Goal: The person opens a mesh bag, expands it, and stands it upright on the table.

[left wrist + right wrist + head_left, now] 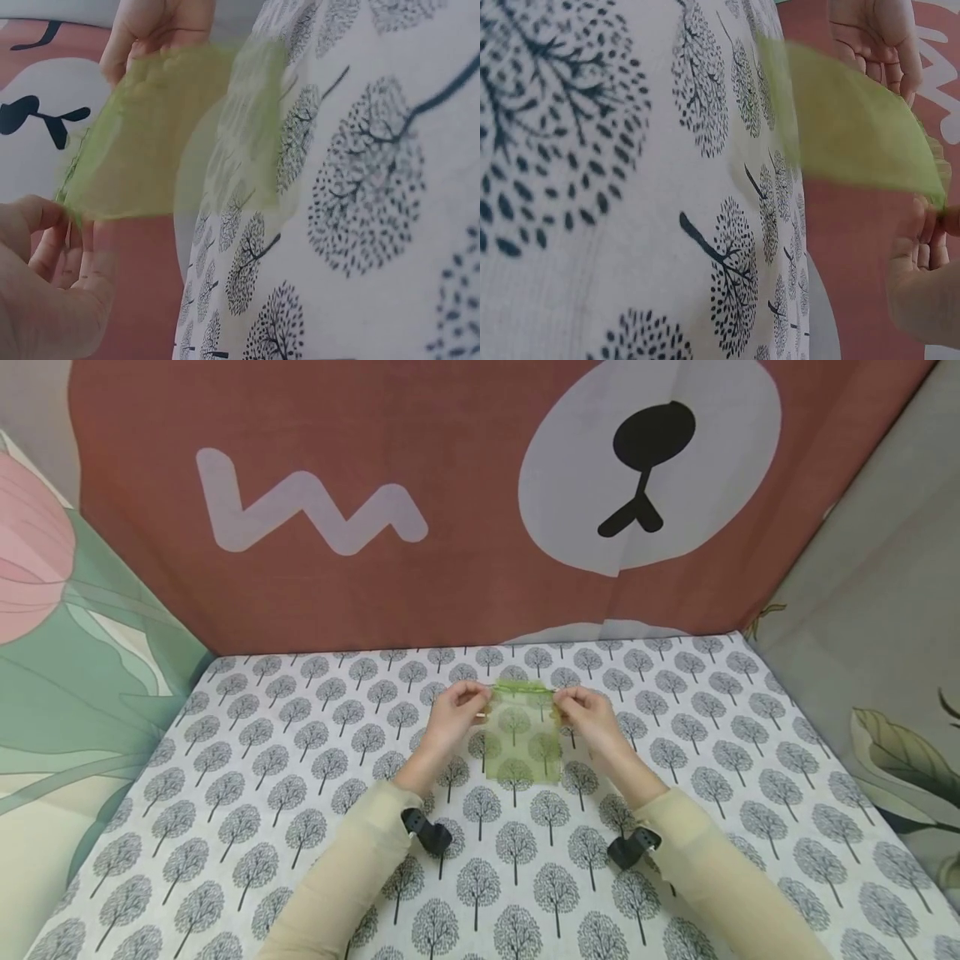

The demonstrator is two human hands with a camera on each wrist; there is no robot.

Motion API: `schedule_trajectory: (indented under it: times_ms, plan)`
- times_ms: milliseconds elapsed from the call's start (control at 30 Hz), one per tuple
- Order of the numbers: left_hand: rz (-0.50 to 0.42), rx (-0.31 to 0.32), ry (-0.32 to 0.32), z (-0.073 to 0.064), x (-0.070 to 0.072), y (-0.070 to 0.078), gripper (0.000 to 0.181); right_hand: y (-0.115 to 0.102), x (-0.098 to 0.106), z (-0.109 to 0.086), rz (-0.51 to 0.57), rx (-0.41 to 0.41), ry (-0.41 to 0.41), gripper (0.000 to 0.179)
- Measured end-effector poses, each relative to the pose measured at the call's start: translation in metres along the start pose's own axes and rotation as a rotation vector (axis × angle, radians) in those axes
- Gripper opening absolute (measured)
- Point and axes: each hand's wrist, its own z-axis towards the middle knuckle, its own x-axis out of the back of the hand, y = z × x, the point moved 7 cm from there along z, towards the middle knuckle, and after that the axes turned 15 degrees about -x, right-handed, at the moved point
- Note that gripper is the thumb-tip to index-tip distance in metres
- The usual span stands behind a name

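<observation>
A sheer green organza drawstring bag [522, 743] hangs between both hands near the middle of the cloth, its gathered top edge stretched sideways. My left hand [452, 717] pinches the bag's upper left corner with thumb and fingertips. At the upper right corner, my right hand [592, 718] pinches in the same way. From the left wrist, the bag [161, 139] looks thin and flat, and the tree print shows through it. The right wrist view has the bag [855, 127] slanting from the fingers down toward the cloth.
A white cloth with printed dark trees [288, 827] covers the table. Behind it rises a reddish-brown curtain [337, 602] with a cartoon animal's muzzle. Floral-patterned fabric [97, 693] stands on the left, and more hangs at right. Each wrist wears a small black camera [433, 837].
</observation>
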Motion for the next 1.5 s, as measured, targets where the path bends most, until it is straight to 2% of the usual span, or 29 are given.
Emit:
schedule_trajectory:
  times_ms: [100,300,567,733,967,1167,1333,1500]
  plan:
    - [0.003,0.004,-0.012,0.0001,0.0005,-0.0012,0.02,-0.0005,0.0004,-0.001,-0.015,0.018,-0.008,0.032]
    - [-0.011,0.024,-0.048,-0.0005,-0.0005,-0.0031,0.026,-0.0017,-0.0007,-0.0022,0.042,0.033,-0.051,0.035]
    - [-0.014,0.001,-0.08,0.0,-0.0025,-0.0035,0.028,-0.001,0.0012,-0.0021,0.036,0.033,-0.041,0.035]
    - [0.023,0.003,-0.058,-0.0002,-0.0006,-0.0042,0.026,-0.0007,0.0018,-0.0013,0.036,0.036,-0.028,0.034]
    - [0.008,0.02,-0.032,-0.0001,0.0014,-0.006,0.028,-0.0031,0.0007,-0.0002,0.033,0.058,0.005,0.028]
    - [0.008,-0.006,0.021,-0.0016,0.0003,-0.0031,0.02,0.0006,0.0011,0.0023,0.106,0.025,0.031,0.023]
    - [0.012,-0.064,0.054,-0.0016,-0.0004,0.0,0.019,-0.0011,0.0009,0.0005,0.157,0.03,0.004,0.027]
    - [-0.009,-0.056,0.047,-0.0013,-0.0004,0.0004,0.022,-0.0055,0.0015,-0.0028,0.115,0.047,-0.028,0.033]
